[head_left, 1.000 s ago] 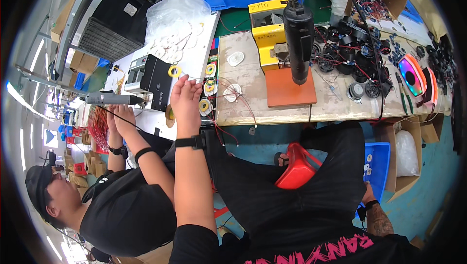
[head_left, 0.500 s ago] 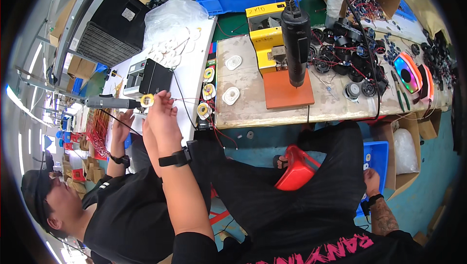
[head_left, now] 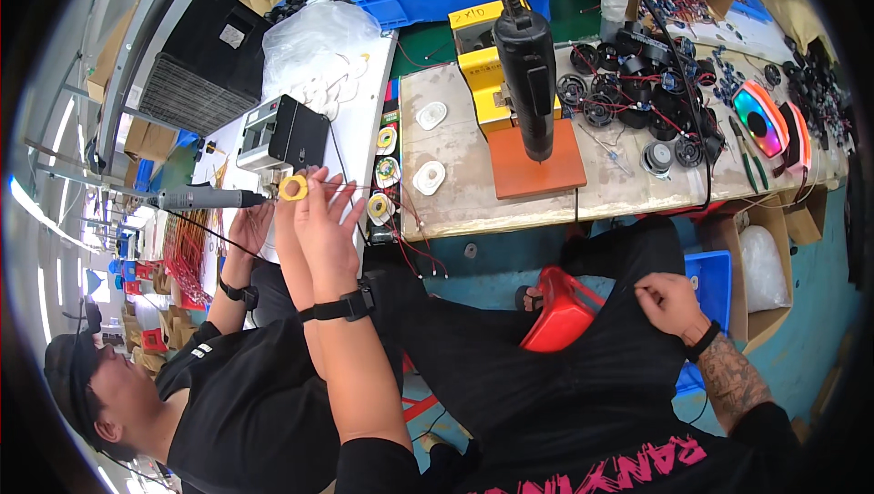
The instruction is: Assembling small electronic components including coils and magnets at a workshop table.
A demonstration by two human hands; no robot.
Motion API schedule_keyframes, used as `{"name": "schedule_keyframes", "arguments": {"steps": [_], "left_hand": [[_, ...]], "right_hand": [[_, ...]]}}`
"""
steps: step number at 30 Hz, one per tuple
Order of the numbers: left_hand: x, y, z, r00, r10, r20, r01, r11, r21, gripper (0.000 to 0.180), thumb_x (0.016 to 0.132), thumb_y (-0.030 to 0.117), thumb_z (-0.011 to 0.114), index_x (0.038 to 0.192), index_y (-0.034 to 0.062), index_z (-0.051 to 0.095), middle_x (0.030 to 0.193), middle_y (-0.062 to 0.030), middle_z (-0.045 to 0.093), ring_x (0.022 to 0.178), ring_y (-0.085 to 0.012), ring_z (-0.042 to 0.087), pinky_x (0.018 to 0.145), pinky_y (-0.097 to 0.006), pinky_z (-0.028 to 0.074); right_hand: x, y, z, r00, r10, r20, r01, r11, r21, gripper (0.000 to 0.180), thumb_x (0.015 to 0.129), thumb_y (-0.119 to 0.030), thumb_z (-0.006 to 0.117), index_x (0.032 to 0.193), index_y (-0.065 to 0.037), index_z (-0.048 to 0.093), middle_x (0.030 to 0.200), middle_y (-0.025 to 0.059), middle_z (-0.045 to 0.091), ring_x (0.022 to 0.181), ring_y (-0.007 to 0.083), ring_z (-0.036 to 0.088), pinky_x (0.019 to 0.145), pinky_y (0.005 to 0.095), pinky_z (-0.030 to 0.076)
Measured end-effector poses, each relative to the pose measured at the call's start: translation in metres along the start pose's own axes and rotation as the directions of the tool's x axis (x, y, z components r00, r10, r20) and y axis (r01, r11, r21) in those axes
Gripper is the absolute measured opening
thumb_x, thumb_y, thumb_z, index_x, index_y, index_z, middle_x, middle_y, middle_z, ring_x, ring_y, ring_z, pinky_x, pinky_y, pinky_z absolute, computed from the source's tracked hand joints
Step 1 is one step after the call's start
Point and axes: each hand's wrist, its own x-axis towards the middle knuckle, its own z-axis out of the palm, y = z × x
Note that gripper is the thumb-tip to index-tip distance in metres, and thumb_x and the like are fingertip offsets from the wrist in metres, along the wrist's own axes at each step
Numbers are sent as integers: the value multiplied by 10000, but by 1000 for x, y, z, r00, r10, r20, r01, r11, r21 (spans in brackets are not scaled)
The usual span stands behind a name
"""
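My left hand (head_left: 326,225) reaches to the co-worker's bench on the left. Its fingertips seem to pinch the edge of a small yellow-ringed disc (head_left: 293,188), while the other fingers fan out; the exact contact is partly hidden. The disc is just off the tip of a grey and black pen-shaped tool (head_left: 209,197). A co-worker's hand (head_left: 255,225) is close below that tool, and their other arm runs behind mine. My right hand (head_left: 672,303) is by my thigh with curled fingers; whatever they hold, if anything, is hidden.
Two white oval parts (head_left: 430,177) lie on my table, left of an orange pad (head_left: 537,166) under a black upright tool (head_left: 528,84). Wired speakers (head_left: 637,98) are heaped to the right. A blue bin (head_left: 710,275) stands beside my right leg; a red stool (head_left: 557,312) shows below.
My right hand has come up out of the blue bin to my thigh. My left hand and the yellow-ringed disc have shifted slightly right, away from the pen-shaped tool's tip.
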Motion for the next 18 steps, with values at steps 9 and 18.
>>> {"name": "schedule_keyframes", "arguments": {"steps": [9,18], "left_hand": [[-17,-24,7,982,28,188,-64,981,186,352,1075,301,559,1290,43,667,1228,-47,682,1086,-118,624,881,-300,539],[-25,-22,15,975,83,206,-104,990,95,320,1071,219,581,1272,-8,684,1112,-39,714,1003,-71,594,891,-232,457]], "right_hand": [[139,-172,35,827,-454,331,384,887,256,137,886,-172,697,995,-90,685,800,92,682,750,309,687,679,408,542],[266,-244,126,779,-618,-107,627,772,106,261,884,-169,710,1124,-67,712,903,155,721,747,394,686,722,456,552]]}}
